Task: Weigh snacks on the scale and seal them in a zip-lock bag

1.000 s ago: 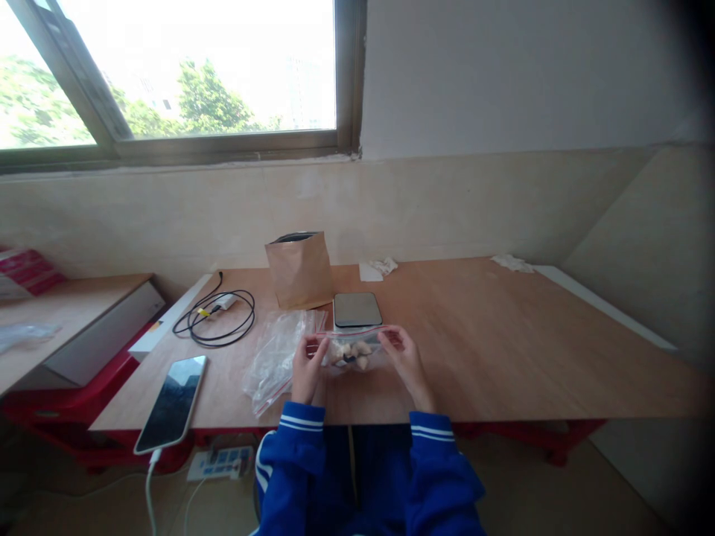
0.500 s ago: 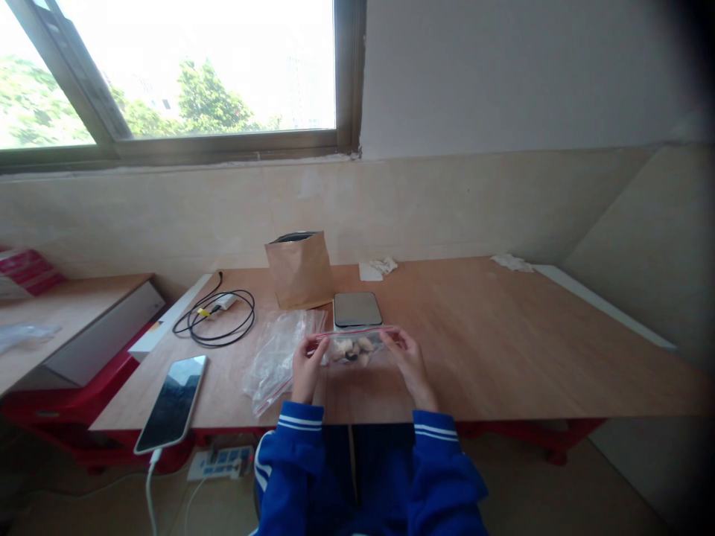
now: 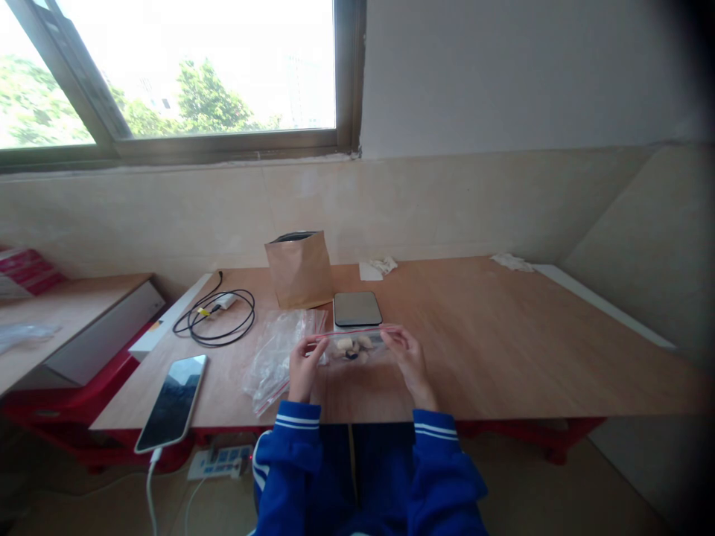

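Observation:
A clear zip-lock bag (image 3: 335, 353) with a red strip along its top is stretched between my two hands. Inside it lie several pale, beige pieces (image 3: 347, 345) and a small dark one; their kind is too small to make out. My left hand (image 3: 304, 368) pinches the bag's upper left corner. At the upper right corner, the fingers of my right hand (image 3: 409, 361) are closed on it. Just beyond the bag sits a flat scale (image 3: 357, 308) with a dark rim. More clear zip-lock bags (image 3: 279, 357) lie left of my left hand.
Behind the loose bags stands an open brown paper pouch (image 3: 300, 269). A coiled black cable (image 3: 249, 327) and a phone (image 3: 173, 402) on a white charging cord are at the left. Crumpled white tissue (image 3: 384, 264) lies near the wall. A power strip (image 3: 220, 463) is below the table (image 3: 503, 350).
My left hand has shifted slightly left. The pieces in the bag have settled a little differently, and both hands still hold the bag.

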`<state>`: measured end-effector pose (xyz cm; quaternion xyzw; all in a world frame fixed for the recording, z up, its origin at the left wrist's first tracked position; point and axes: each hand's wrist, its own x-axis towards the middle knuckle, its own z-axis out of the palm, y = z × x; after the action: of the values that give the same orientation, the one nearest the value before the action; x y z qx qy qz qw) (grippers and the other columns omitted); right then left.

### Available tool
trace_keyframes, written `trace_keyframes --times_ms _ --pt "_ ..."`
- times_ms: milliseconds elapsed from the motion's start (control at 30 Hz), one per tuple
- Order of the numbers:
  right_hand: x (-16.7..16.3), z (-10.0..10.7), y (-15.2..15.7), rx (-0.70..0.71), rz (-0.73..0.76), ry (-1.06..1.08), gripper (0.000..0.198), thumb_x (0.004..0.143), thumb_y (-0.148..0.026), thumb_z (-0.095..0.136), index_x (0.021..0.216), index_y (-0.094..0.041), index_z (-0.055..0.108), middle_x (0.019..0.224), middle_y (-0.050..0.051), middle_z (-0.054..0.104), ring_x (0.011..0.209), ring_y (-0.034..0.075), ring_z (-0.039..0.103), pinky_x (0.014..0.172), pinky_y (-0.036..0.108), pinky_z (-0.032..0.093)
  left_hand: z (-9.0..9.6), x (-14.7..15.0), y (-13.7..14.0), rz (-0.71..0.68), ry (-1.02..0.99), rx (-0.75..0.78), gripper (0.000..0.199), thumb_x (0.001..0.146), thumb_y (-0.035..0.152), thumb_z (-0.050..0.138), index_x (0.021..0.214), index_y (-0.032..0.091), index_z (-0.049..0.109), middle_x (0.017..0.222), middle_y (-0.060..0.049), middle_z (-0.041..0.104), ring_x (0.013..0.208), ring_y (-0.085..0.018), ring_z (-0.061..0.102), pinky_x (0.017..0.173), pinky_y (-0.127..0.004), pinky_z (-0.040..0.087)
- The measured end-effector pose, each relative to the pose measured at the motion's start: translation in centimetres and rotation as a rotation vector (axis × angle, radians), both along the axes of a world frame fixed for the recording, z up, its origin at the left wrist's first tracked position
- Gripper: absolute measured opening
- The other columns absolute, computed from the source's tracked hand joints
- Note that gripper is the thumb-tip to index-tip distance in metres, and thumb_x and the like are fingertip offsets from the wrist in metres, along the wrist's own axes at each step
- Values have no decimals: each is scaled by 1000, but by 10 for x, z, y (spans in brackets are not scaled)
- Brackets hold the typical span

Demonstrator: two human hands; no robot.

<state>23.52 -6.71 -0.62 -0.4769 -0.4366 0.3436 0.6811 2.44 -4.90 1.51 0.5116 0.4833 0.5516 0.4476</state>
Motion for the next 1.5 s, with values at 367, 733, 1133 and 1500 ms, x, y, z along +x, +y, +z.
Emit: trace_keyframes --times_ms 367,733,1133,1500 --pt "-3 4 -2 21 51 54 25 73 -42 69 84 -21 65 104 8 70 99 23 63 92 40 46 7 2 -3 16 -17 -11 33 65 45 71 80 16 65 74 -3 66 68 -15 60 58 -23 45" --pt "-26 10 1 10 128 196 37 70 -46 72 95 -21 62 95 5 71 92 22 66 87 36 49 12 12 -9 -5 -190 -8 33 67 40 72 87 18 58 75 3 57 66 -10 52 58 -20 41" --pt "-22 8 3 -65 149 217 34 68 -44 74 91 -20 71 96 7 73 91 23 67 85 37 50 9 15 -9 -22 -64 52 27 70 39 71 80 14 69 64 2 60 62 -12 54 60 -23 41" --pt "-16 6 0 -50 94 146 27 70 -40 74 88 -20 73 90 6 74 88 23 66 86 37 48 8 14 -8 8 -26 53 30 71 41 70 85 15 69 79 -5 69 70 -16 62 59 -24 46"
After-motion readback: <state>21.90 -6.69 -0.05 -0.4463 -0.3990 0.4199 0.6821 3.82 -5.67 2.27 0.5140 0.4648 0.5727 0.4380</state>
